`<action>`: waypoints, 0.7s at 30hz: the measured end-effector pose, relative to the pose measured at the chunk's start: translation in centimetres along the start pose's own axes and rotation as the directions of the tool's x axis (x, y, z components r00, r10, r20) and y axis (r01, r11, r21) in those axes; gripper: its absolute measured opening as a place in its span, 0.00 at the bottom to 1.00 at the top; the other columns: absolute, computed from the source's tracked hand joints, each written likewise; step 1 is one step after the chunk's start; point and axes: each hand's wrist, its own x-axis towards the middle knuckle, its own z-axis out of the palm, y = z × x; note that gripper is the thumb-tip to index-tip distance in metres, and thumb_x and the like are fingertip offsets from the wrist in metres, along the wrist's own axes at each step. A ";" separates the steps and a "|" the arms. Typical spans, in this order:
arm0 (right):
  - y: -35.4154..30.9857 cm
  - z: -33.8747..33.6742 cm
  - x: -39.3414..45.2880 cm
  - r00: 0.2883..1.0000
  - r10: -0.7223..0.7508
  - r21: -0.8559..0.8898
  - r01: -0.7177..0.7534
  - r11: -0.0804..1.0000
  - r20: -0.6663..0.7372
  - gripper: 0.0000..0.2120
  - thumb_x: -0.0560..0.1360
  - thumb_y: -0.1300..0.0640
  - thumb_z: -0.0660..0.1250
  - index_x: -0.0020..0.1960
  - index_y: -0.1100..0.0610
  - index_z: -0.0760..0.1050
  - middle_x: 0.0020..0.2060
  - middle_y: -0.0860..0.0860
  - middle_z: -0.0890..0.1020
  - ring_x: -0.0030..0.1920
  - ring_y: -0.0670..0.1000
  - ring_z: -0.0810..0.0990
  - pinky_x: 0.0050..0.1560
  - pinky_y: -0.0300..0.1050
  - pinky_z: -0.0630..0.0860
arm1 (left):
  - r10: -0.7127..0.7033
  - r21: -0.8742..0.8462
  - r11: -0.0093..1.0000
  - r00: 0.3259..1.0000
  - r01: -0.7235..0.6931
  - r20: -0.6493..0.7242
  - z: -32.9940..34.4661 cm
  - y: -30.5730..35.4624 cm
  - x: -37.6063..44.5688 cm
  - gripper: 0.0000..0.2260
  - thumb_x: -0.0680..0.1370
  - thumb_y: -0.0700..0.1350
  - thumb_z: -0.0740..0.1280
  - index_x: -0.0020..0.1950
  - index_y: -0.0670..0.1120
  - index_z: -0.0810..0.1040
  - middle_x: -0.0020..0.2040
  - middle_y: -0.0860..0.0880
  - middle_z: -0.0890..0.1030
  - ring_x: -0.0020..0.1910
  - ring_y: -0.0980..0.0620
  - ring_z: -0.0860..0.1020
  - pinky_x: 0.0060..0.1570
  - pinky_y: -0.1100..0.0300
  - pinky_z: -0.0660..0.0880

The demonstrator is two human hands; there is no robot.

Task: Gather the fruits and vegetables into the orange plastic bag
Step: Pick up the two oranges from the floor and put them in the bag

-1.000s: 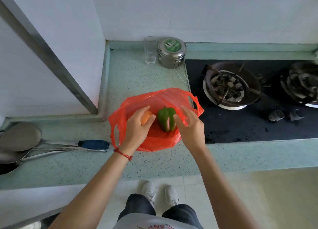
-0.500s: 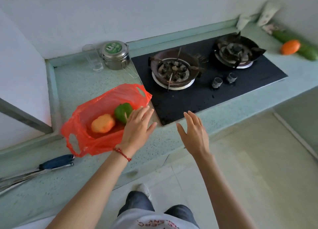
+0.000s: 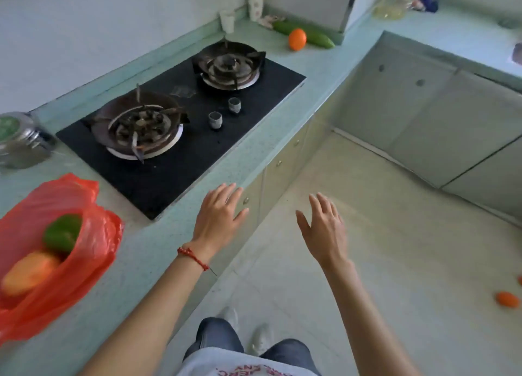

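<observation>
The orange plastic bag (image 3: 93, 243) lies open on the counter at the left edge, holding a green pepper (image 3: 62, 233) and an orange-yellow fruit (image 3: 28, 272). My left hand (image 3: 219, 217) hovers open over the counter's front edge, to the right of the bag. My right hand (image 3: 324, 228) is open over the floor, holding nothing. Far along the counter, past the stove, an orange (image 3: 297, 39) rests against a green cucumber (image 3: 305, 33). An orange-red fruit (image 3: 507, 299) lies on the floor at the right.
A black two-burner gas stove (image 3: 180, 113) sits between the bag and the far produce. A steel lidded tin (image 3: 19, 141) stands at the left. White cups (image 3: 227, 21) stand by the wall. Cabinets (image 3: 423, 113) line the corner at the right.
Both hands have left the bag, where they set the pepper and the fruit, and moved right, open. The view has swung right, bringing the far orange, cucumber and floor into sight.
</observation>
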 end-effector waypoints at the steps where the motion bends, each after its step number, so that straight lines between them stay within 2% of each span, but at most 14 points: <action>1: 1.1 -0.5 -0.5 0.999 0.044 -0.008 -0.044 0.999 -0.016 0.21 0.72 0.51 0.63 0.58 0.65 0.74 0.57 0.64 0.79 0.58 0.63 0.77 0.54 0.57 0.76 | 0.039 -0.005 0.999 0.999 -0.039 0.016 0.4 1.0 0.7 0.26 0.74 0.55 0.52 0.63 0.39 0.73 0.61 0.38 0.77 0.62 0.39 0.73 0.62 0.44 0.69; 4: 4.1 -2.1 -2.3 0.980 0.182 -0.030 -0.185 0.982 -0.083 0.21 0.73 0.52 0.65 0.59 0.66 0.74 0.57 0.65 0.78 0.59 0.63 0.77 0.55 0.57 0.75 | 0.178 -0.017 0.984 0.983 -0.177 0.055 1.5 4.1 2.7 0.27 0.75 0.56 0.52 0.64 0.39 0.71 0.63 0.38 0.75 0.64 0.39 0.71 0.65 0.44 0.67; 7: 6.5 -3.8 -4.6 0.934 0.323 -0.039 -0.332 0.943 -0.151 0.21 0.72 0.55 0.69 0.59 0.66 0.73 0.58 0.65 0.78 0.59 0.63 0.76 0.56 0.57 0.75 | 0.314 -0.046 0.949 0.946 -0.311 0.083 2.6 7.5 4.4 0.25 0.75 0.55 0.55 0.65 0.40 0.71 0.64 0.39 0.74 0.65 0.39 0.71 0.66 0.44 0.65; 12: 9.2 -6.3 -9.2 0.807 0.526 -0.054 -0.558 0.828 -0.270 0.20 0.70 0.55 0.71 0.58 0.66 0.75 0.55 0.64 0.80 0.57 0.62 0.79 0.49 0.57 0.78 | 0.519 -0.097 0.855 0.843 -0.510 0.145 4.5 13.0 6.2 0.26 0.73 0.55 0.53 0.62 0.40 0.74 0.61 0.39 0.78 0.61 0.39 0.75 0.61 0.41 0.69; 18: 10.8 -7.9 -14.3 0.650 0.675 -0.039 -0.730 0.682 -0.350 0.21 0.72 0.54 0.69 0.61 0.66 0.73 0.58 0.64 0.78 0.59 0.62 0.77 0.54 0.56 0.76 | 0.659 -0.176 0.752 0.731 -0.635 0.178 6.6 17.7 6.4 0.24 0.73 0.52 0.59 0.63 0.39 0.73 0.62 0.38 0.76 0.64 0.38 0.72 0.64 0.41 0.66; 21: 11.3 -8.2 -15.2 0.596 0.709 -0.012 -0.769 0.640 -0.377 0.22 0.74 0.54 0.67 0.62 0.66 0.71 0.60 0.64 0.76 0.62 0.62 0.75 0.57 0.56 0.74 | 0.696 -0.201 0.718 0.694 -0.666 0.185 7.2 19.3 6.6 0.26 0.74 0.56 0.55 0.63 0.39 0.73 0.62 0.38 0.76 0.63 0.38 0.72 0.64 0.42 0.65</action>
